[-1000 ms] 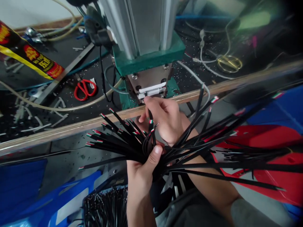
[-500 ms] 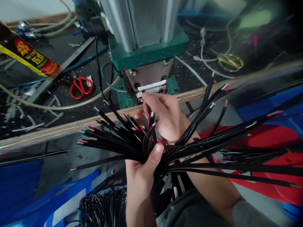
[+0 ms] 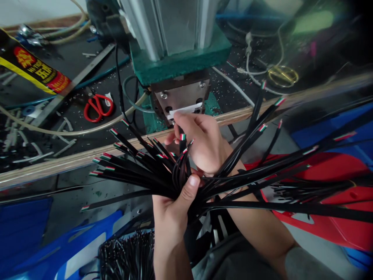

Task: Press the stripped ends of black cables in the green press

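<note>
A large bundle of black flat cables [image 3: 136, 171] fans out both ways, many ends showing red, white and green wires. My left hand [image 3: 171, 214] is closed round the middle of the bundle, thumb on top. Just above it, my right hand [image 3: 202, 142] pinches a black cable at the front of a press [image 3: 180, 95] with a bolted metal plate. The thumb and fingertips are right at the plate's lower edge, by a white strip [image 3: 186, 110]. The end of the pinched cable is hidden behind my fingers.
On the bench lie red-handled scissors [image 3: 99, 107], a metal ruler [image 3: 93, 64], a black and yellow container [image 3: 32, 64], hoses and cut scraps. The wooden bench edge [image 3: 72, 159] runs below the press. A red stool [image 3: 329, 182] and more black cables [image 3: 128, 254] are nearby.
The press's metal plate has come down a little, and the gap beneath it has narrowed. Both hands keep their hold, with the bundle shifted slightly left in view.
</note>
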{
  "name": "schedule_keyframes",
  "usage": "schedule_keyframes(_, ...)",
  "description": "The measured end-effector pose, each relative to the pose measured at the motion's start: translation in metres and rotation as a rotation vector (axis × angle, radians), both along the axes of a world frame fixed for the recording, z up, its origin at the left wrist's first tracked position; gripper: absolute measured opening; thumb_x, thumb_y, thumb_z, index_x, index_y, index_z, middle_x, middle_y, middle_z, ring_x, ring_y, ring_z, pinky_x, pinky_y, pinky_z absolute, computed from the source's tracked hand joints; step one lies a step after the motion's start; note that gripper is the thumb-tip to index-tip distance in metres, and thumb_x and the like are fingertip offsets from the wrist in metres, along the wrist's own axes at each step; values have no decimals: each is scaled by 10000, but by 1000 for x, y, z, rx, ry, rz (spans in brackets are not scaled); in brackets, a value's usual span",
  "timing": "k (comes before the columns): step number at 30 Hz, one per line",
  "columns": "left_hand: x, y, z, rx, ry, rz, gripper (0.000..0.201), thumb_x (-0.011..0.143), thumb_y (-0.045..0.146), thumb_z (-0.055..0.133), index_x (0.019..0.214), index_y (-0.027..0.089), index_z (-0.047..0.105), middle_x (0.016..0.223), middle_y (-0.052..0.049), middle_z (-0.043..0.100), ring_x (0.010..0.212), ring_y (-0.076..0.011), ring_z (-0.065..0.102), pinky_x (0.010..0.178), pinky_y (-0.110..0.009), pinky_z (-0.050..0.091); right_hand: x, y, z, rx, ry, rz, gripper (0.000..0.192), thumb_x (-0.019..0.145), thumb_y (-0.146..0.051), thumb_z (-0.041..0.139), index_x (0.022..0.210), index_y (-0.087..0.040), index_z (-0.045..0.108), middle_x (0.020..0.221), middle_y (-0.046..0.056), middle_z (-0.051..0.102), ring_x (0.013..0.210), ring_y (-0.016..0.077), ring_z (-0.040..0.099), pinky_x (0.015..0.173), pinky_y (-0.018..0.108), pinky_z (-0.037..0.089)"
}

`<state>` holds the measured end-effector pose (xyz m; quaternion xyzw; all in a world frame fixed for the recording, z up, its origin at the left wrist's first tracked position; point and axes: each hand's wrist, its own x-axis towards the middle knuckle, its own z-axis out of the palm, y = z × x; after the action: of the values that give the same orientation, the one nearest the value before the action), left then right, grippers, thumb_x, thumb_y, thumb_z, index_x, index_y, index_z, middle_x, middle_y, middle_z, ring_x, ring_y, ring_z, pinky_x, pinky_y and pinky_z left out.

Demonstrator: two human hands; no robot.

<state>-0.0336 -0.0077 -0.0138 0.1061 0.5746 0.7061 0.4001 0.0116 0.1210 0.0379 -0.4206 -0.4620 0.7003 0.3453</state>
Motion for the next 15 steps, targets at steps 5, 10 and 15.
schedule_keyframes(5,1,1,-1,-15,-4,-17,439,711,413,1065,1070,249,872,1017,-43,871,1130,-346,841,1043,-456,681,2,-4,-9,95,13,15,490,1102,-490,618,699,-212,593,713,-25,704,581,114,638,539,205,491)
schedule_keyframes(10,7,-8,-13,-66,-59,-33,522,731,450,1052,1188,268,877,1140,-55,887,1132,-313,842,1061,-422,667,6,-11,-25,257,84,-12,423,1093,-445,651,733,-227,603,654,-14,639,722,165,653,621,250,470)
schedule_keyframes(15,8,-25,-35,-128,-68,-98,450,725,502,1038,1049,222,899,1036,-82,891,1003,-314,857,940,-403,702,20,-15,-28,414,80,53,455,1137,-463,526,753,-239,621,746,17,646,727,197,627,738,333,527)
